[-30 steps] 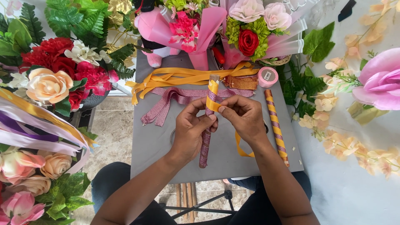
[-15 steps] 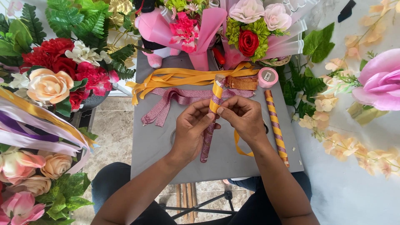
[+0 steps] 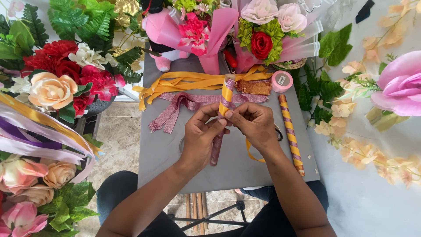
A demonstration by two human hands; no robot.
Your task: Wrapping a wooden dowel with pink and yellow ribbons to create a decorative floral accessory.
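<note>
Both hands meet at the centre of the frame around a short stick (image 3: 226,94) that is wrapped in yellow ribbon with a spiral of glittery mauve ribbon. The left hand (image 3: 201,136) pinches the stick's lower part between thumb and fingertips, and the right hand (image 3: 254,125) closes its fingers on the same spot from the other side, so both are clamped on it. The stick stands nearly upright, its top pointing toward the upper middle of the frame. A loose tail of the glittery mauve ribbon (image 3: 215,149) hangs down below the left hand, and a loop of yellow ribbon (image 3: 252,153) trails under the right wrist. All of this sits over a grey tabletop (image 3: 166,153). Just right of the hands lies a finished wrapped stick (image 3: 290,131) with the same yellow and mauve stripes. Above it rests a pink ribbon roll (image 3: 281,81). Strands of orange-yellow ribbon (image 3: 184,82) and a mauve bow-like ribbon (image 3: 184,103) lie across the table's upper part. Pink-wrapped bouquets (image 3: 263,35) stand at the top, and artificial roses (image 3: 50,90) fill the left edge.
</note>
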